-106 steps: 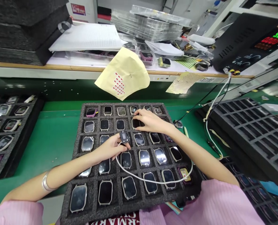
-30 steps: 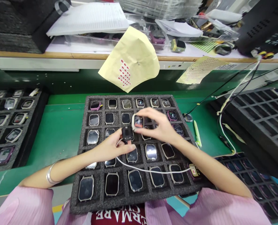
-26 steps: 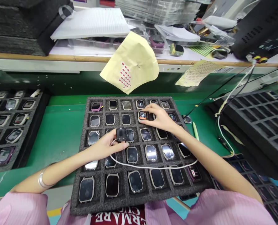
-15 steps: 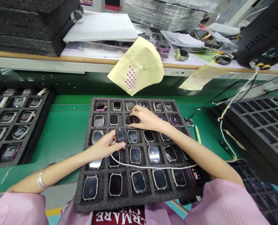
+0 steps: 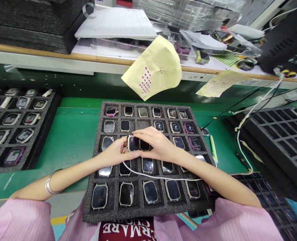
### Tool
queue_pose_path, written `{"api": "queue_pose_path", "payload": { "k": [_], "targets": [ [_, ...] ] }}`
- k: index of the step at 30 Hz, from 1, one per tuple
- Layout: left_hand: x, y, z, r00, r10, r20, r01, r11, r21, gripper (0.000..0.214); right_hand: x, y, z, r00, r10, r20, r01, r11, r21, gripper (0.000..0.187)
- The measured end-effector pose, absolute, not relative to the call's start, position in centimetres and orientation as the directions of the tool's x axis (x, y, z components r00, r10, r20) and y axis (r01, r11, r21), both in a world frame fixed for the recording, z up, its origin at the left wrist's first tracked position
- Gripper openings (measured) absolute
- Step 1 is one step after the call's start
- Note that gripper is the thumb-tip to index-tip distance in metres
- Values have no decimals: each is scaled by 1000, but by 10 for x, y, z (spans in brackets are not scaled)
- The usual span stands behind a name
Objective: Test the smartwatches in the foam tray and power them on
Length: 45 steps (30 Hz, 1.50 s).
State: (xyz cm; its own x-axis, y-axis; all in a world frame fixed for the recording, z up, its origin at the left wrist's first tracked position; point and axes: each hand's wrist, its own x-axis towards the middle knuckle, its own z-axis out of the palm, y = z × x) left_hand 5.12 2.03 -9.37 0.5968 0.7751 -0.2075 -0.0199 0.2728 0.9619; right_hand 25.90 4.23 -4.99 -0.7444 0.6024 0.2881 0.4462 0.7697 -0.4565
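Note:
A black foam tray (image 5: 138, 214) in front of me holds several watch bodies in its cells. My two hands meet over its middle. My right hand (image 5: 156, 144) is closed on a beige-rimmed watch body (image 5: 133, 143) with a dark screen. My left hand (image 5: 114, 153) pinches the left side of that watch, over the black connector it held in the earlier frames. A white cable (image 5: 158, 176) runs from under the watch across the tray to the right. One cell (image 5: 143, 124) in the second row is bare.
Another foam tray of watches (image 5: 13, 127) lies at the left. An empty black cell tray (image 5: 276, 134) sits at the right, with a green pen (image 5: 212, 147) beside my tray. A yellow sheet with red stickers (image 5: 156, 67) hangs from the shelf edge. A black box (image 5: 284, 43) stands far right.
My right hand set a lit watch back in the second row, lifted the dark watch from the cell beside it, and brought it down to the connector in my left hand.

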Motion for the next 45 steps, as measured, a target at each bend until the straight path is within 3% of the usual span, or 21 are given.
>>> {"api": "queue_pose_path", "payload": {
  "k": [9,16,22,40,45],
  "targets": [
    [55,14,-102,521,847,-105,-54,156,986,28,254,35,-70,-734,540,412,438,840,-321,42],
    [53,15,-92,543,813,-210,-164,348,923,26,246,30,-93,-607,534,589,388,846,-367,51],
    [53,15,-87,524,815,-247,-114,354,928,25,246,30,-94,-605,533,592,392,846,-361,55],
    [50,14,-98,564,812,-152,-71,231,970,20,248,25,-88,-615,572,544,420,820,-388,50],
    [52,15,-97,584,798,-149,-39,212,977,29,254,40,-73,-656,574,489,357,808,-469,43]
  ]
}}
